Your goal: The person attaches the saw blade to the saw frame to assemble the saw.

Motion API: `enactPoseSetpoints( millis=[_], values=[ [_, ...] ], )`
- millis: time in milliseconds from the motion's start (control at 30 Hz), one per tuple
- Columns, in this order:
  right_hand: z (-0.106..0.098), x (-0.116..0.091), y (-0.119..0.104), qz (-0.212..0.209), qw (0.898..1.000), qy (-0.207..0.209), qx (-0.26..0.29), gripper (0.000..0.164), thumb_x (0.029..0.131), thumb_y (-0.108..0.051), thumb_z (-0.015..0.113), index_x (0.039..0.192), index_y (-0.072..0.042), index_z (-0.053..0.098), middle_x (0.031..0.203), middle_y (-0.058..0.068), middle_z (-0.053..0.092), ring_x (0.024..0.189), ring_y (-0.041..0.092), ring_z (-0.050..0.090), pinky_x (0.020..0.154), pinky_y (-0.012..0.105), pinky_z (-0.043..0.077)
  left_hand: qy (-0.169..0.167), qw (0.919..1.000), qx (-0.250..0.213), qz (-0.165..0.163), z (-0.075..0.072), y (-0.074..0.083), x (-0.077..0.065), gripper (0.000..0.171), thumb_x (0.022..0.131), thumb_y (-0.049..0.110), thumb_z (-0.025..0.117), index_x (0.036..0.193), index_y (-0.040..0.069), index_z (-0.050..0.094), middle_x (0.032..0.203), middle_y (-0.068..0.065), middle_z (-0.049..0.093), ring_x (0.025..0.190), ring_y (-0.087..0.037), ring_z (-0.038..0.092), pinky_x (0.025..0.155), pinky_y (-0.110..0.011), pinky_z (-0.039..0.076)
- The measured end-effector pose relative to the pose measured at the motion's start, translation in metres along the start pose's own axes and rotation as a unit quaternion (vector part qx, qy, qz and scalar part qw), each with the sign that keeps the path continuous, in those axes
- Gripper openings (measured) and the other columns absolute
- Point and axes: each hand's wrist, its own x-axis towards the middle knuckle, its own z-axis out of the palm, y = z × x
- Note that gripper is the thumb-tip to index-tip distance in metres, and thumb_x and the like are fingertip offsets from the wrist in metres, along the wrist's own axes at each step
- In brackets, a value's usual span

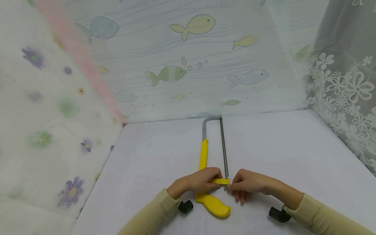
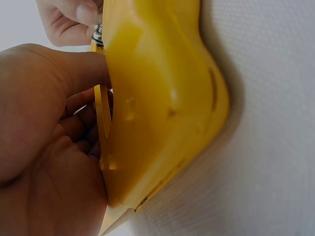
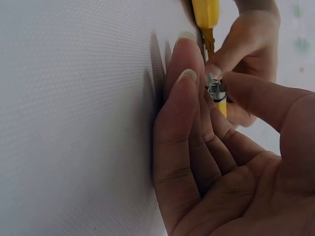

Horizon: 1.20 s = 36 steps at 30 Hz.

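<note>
A hacksaw with a yellow handle (image 1: 215, 207) lies on the white table, its grey frame (image 1: 204, 130) pointing away from me. Its dark blade (image 1: 224, 148) runs along the right side. My left hand (image 1: 205, 180) grips the yellow crosspiece (image 1: 220, 181) at the blade's near end, between the handle and the blade. From the right, my right hand (image 1: 251, 181) pinches the small metal wing nut (image 3: 215, 89) at that end with thumb and forefinger. Its other fingers (image 3: 178, 115) hang loosely near the cloth. The handle hides part of the left fingers in the left wrist view.
White cloth covers the table (image 1: 158, 147). A fish-print curtain (image 1: 135, 58) hangs along the back edge, a flowered curtain (image 1: 50, 114) on the left, and a lace-patterned sheer one (image 1: 349, 85) on the right. Black pieces (image 1: 279, 214) sit at both wrists.
</note>
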Motion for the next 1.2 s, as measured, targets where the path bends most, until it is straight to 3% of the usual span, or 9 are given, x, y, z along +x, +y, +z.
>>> enactPoseSetpoints(
  millis=[867,1200],
  values=[
    [-0.0040,0.0008,0.0002,-0.027,0.999,-0.016,0.004,0.020,0.097,-0.010,0.065,0.085,0.004,0.071,0.068,0.010,0.067,0.054,0.013,0.063,0.051,0.022,0.050,-0.001,1.0000,0.004,0.006,-0.0017,0.0001,0.0003,0.008,0.103,0.017,0.063,0.108,0.013,0.059,0.098,0.008,0.057,0.088,-0.005,0.050,0.082,-0.015,0.043],
    [-0.0003,0.0066,-0.0035,-0.022,1.000,-0.020,-0.003,0.024,0.096,-0.017,0.071,0.082,0.003,0.073,0.069,0.012,0.070,0.052,0.012,0.063,0.049,0.021,0.048,-0.004,0.9999,-0.009,-0.002,-0.0014,-0.0004,-0.0001,0.008,0.103,0.017,0.064,0.109,0.013,0.059,0.098,0.008,0.057,0.089,-0.004,0.050,0.083,-0.016,0.045]
  ],
)
